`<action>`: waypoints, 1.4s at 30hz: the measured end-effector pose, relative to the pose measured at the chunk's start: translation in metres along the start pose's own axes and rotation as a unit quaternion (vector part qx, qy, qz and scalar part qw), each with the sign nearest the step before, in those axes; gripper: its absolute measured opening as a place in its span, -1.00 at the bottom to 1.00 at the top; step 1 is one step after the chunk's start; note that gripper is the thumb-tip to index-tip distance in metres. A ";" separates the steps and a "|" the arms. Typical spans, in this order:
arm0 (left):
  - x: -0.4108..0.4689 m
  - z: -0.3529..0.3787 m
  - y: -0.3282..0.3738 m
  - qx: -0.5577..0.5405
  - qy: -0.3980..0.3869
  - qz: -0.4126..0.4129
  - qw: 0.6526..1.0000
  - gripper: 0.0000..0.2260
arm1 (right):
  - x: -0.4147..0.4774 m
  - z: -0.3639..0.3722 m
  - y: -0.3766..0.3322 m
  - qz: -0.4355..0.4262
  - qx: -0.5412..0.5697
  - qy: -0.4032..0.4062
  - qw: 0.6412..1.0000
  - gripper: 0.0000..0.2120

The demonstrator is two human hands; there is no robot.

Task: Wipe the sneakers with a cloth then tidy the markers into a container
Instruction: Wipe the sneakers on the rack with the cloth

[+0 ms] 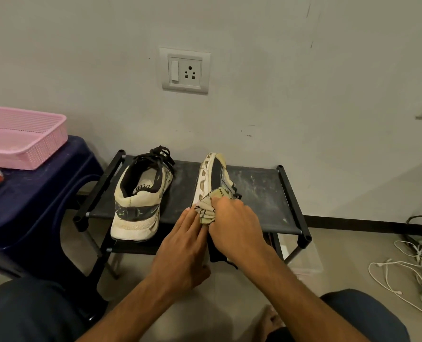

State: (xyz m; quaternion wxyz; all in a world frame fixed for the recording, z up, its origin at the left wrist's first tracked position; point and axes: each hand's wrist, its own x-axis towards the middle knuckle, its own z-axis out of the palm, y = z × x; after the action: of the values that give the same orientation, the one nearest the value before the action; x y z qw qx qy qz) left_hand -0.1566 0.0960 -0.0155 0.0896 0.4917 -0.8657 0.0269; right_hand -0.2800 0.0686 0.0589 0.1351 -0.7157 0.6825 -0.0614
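Pink latticed plastic basket (44,154) at left; scuffed cream sneaker (138,206) upright on the black fabric rack (261,193); left hand (182,245), fingers straight, braces the tipped sneaker (212,176); right hand (232,223) grips a crumpled cloth (208,208) against it

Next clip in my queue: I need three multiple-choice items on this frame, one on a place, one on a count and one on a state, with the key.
1. Where does the pink basket stand?
A) on the blue stool
B) on the floor
C) on the person's lap

2. How many sneakers are on the black rack?
A) one
B) two
C) three

3. How does the sneaker being wiped lie?
A) flat on its sole
B) tipped on its side
C) upside down

Key:
1 A, the basket sits on the stool's top at the left.
2 B, only the sneaker being wiped and the other sneaker are there.
3 B, its sole faces sideways while the right hand presses the cloth on it.
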 end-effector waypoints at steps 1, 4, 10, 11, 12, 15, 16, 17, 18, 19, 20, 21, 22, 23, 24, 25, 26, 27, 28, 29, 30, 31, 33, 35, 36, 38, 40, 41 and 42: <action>0.000 0.000 0.001 0.002 0.005 0.002 1.000 -0.09 | 0.002 -0.001 0.000 -0.004 0.001 0.003 1.000 -0.73; 0.003 -0.003 0.006 0.011 0.014 -0.008 1.000 -0.09 | 0.022 0.005 0.009 -0.034 -0.003 0.080 0.996 -0.68; 0.000 0.001 0.005 0.009 0.013 -0.005 1.000 -0.09 | 0.029 0.020 -0.002 -0.085 -0.080 0.110 0.987 -0.52; -0.001 0.000 0.005 0.012 0.013 -0.005 1.000 -0.09 | 0.032 0.019 -0.002 -0.095 -0.095 0.117 0.984 -0.51; 0.000 -0.001 0.006 0.015 0.013 -0.007 1.000 -0.09 | 0.038 0.017 0.001 -0.098 -0.103 0.125 0.982 -0.52; 0.001 -0.004 0.008 0.019 0.016 -0.009 1.000 -0.04 | 0.066 -0.001 0.008 -0.064 -0.086 0.134 0.985 -0.61; 0.001 -0.005 0.007 0.019 0.014 -0.012 1.000 -0.02 | 0.070 -0.006 0.008 -0.051 -0.073 0.132 0.987 -0.66; 0.001 -0.005 0.006 0.018 0.013 -0.015 1.000 0.00 | 0.071 -0.008 0.004 -0.046 -0.070 0.127 0.988 -0.70; 0.001 -0.005 0.005 0.014 0.009 -0.014 1.000 0.01 | 0.067 -0.008 -0.002 -0.050 -0.073 0.121 0.989 -0.72; 0.001 -0.005 0.004 0.010 0.007 -0.009 1.000 0.00 | 0.059 -0.004 -0.009 -0.062 -0.080 0.112 0.989 -0.71; 0.001 -0.004 0.003 0.006 0.010 -0.004 1.000 -0.03 | 0.050 0.002 -0.016 -0.085 -0.088 0.103 0.987 -0.67; 0.001 -0.004 0.003 0.004 0.014 0.001 1.000 -0.07 | 0.040 0.007 -0.021 -0.111 -0.093 0.098 0.985 -0.61; 0.000 -0.004 0.003 0.003 0.015 0.005 1.000 -0.09 | 0.036 0.010 -0.023 -0.126 -0.097 0.100 0.982 -0.54; 0.000 -0.005 0.004 0.006 0.014 0.004 1.000 -0.09 | 0.039 0.011 -0.021 -0.131 -0.105 0.113 0.979 -0.51; 0.001 -0.006 0.004 0.010 0.010 -0.002 1.000 -0.08 | 0.049 0.010 -0.017 -0.128 -0.113 0.131 0.977 -0.51; 0.001 -0.008 0.005 0.013 0.006 -0.009 1.000 -0.05 | 0.063 0.007 -0.011 -0.117 -0.116 0.147 0.975 -0.54; 0.002 -0.009 0.006 0.012 0.003 -0.017 1.000 -0.03 | 0.076 0.001 -0.006 -0.106 -0.112 0.153 0.976 -0.57; 0.002 -0.009 0.007 0.009 0.002 -0.023 1.000 -0.02 | 0.087 -0.006 -0.002 -0.099 -0.105 0.145 0.979 -0.60; 0.003 -0.010 0.007 0.006 0.000 -0.027 1.000 0.00 | 0.094 -0.011 0.000 -0.099 -0.100 0.130 0.981 -0.63; 0.003 -0.010 0.006 0.004 -0.003 -0.030 1.000 0.02 | 0.097 -0.014 0.000 -0.106 -0.101 0.114 0.983 -0.66; 0.004 -0.010 0.005 0.002 -0.008 -0.032 0.999 0.03 | 0.096 -0.015 -0.002 -0.115 -0.104 0.104 0.982 -0.67; 0.004 -0.010 0.004 0.003 -0.009 -0.036 0.999 0.03 | 0.091 -0.014 -0.002 -0.123 -0.109 0.097 0.982 -0.68; 0.004 -0.010 0.004 0.000 -0.005 -0.044 0.999 0.04 | 0.075 -0.013 -0.002 -0.136 -0.115 0.081 0.981 -0.70; 0.005 -0.010 0.005 -0.004 -0.004 -0.043 0.999 0.03 | 0.054 -0.011 0.001 -0.150 -0.117 0.051 0.980 -0.69; 0.005 -0.009 0.005 -0.003 -0.001 -0.040 0.999 0.01 | 0.046 -0.010 0.004 -0.162 -0.119 0.040 0.979 -0.67; 0.003 -0.010 0.007 -0.003 0.002 -0.032 0.999 0.00 | 0.040 -0.010 0.011 -0.169 -0.110 0.043 0.978 -0.61; 0.002 -0.011 0.007 -0.002 0.001 -0.030 1.000 0.02 | 0.049 -0.011 0.015 -0.153 -0.103 0.070 0.980 -0.58; 0.001 -0.011 0.007 -0.001 0.000 -0.029 1.000 0.01 | 0.057 -0.012 0.017 -0.139 -0.099 0.087 0.981 -0.58; 0.001 -0.012 0.007 0.002 -0.001 -0.028 1.000 0.00 | 0.065 -0.012 0.018 -0.123 -0.089 0.098 0.984 -0.58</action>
State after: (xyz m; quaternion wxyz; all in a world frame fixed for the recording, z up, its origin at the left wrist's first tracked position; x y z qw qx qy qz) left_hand -0.1618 0.1004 -0.0035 0.0888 0.5161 -0.8516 0.0253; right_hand -0.2966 0.0019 0.0591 -0.0049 -0.7935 0.6024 -0.0866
